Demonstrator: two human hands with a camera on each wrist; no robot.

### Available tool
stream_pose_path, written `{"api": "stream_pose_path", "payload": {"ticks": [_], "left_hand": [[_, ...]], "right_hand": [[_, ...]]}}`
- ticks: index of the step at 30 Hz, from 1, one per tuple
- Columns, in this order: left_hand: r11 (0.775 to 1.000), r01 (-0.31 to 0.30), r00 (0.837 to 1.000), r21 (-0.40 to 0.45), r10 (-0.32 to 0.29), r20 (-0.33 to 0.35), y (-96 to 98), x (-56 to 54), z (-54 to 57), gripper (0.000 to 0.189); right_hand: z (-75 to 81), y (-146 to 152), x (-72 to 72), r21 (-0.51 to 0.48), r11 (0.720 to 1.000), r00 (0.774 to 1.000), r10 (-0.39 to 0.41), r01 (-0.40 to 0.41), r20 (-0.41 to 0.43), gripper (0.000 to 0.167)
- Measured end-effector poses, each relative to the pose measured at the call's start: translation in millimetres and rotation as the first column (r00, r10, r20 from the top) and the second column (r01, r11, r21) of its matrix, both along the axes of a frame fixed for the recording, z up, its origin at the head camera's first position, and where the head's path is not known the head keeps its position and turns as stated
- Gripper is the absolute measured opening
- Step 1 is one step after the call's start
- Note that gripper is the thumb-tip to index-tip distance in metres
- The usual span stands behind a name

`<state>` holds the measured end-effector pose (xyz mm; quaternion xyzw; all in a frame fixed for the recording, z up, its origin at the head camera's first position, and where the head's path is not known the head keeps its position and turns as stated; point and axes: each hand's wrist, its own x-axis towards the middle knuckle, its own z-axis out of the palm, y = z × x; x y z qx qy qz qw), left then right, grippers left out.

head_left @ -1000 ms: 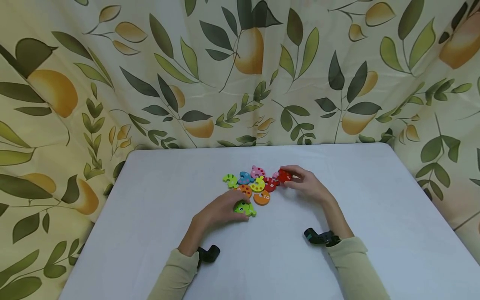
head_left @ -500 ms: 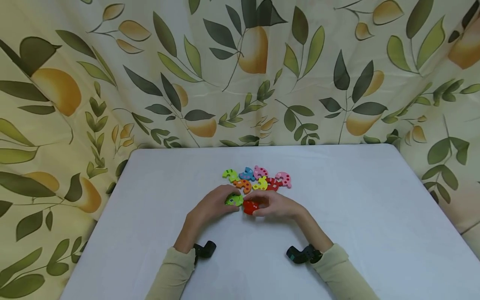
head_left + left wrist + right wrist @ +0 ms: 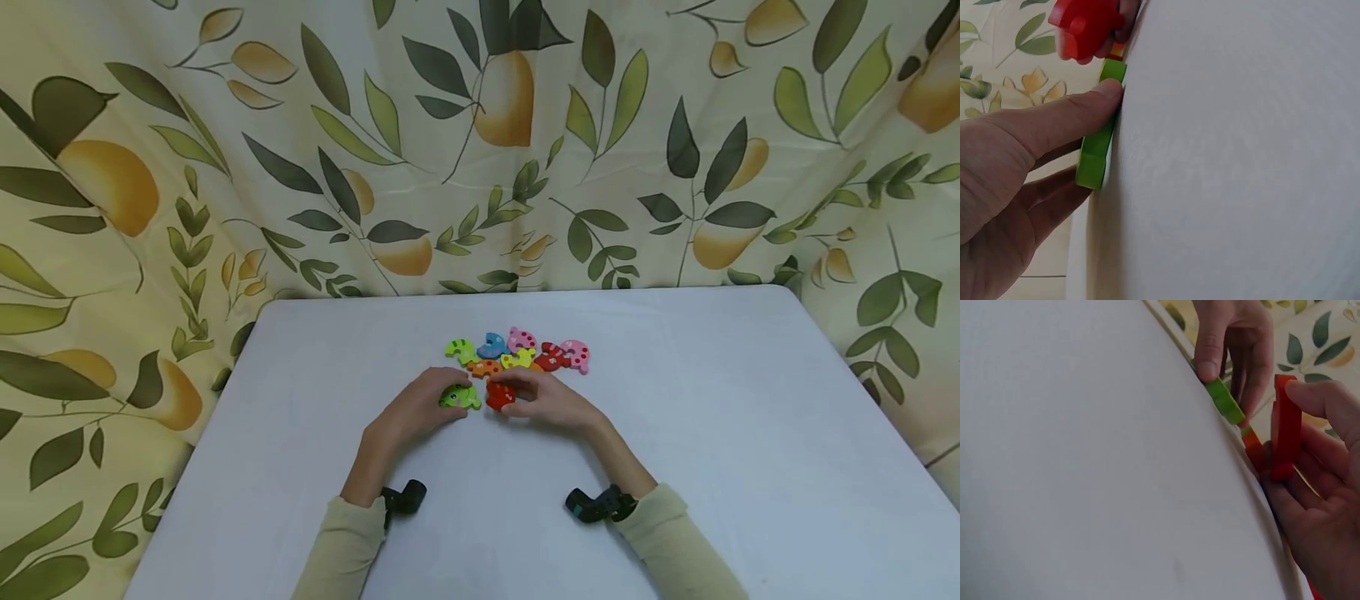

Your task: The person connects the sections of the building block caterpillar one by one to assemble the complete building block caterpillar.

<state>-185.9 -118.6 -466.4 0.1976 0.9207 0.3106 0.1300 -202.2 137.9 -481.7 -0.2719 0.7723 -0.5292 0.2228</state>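
Brought left, glossy red animal-shaped piece (image 3: 498, 397) is pinched by right hand (image 3: 547, 398), green animal-faced piece (image 3: 461, 397) by left hand (image 3: 416, 404), seemingly steadied.

A stubby, bent black wrist camera (image 3: 406, 498) is worn at the end of each pale khaki-green sleeve (image 3: 345, 546).

The left arm (image 3: 345, 525) and right arm (image 3: 656, 521) are reaching forward and angling inward. The left hand (image 3: 422, 402) is pinching between thumb (image 3: 1072, 117) and fingers (image 3: 1054, 211); the right hand (image 3: 551, 400) is facing it, near but apart, pinching likewise.
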Motion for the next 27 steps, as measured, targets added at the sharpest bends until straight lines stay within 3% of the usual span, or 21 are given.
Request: {"api": "stream_pose_path", "payload": {"ticks": [9,14,19,27], "left_hand": [[1.0,0.019,1.0,-0.019,-0.019,-0.022,-8.3,-2.1,1.5,0.045],[0.999,0.03,0.999,-0.044,-0.031,-0.02,-11.0,-1.7,4.1,0.049],[0.998,0.027,1.0,-0.059,-0.027,0.003,-12.1,-2.2,4.1,0.049],[0.997,0.041,0.999,-0.07,-0.04,0.013,-11.2,-2.4,3.3,0.051]], "right_hand": [[-3.5,-34,11.0,-0.091,0.984,0.988,-0.149,0.151,0.033,0.051],[-3.8,-45,18.9,-0.039,0.981,0.981,-0.19,0.188,-0.042,0.052],[-5.7,-48,23.4,0.036,0.977,0.967,-0.202,0.21,-0.156,0.052],[-9.4,-47,24.1,0.039,0.984,0.964,-0.16,0.172,-0.213,0.053]]}}
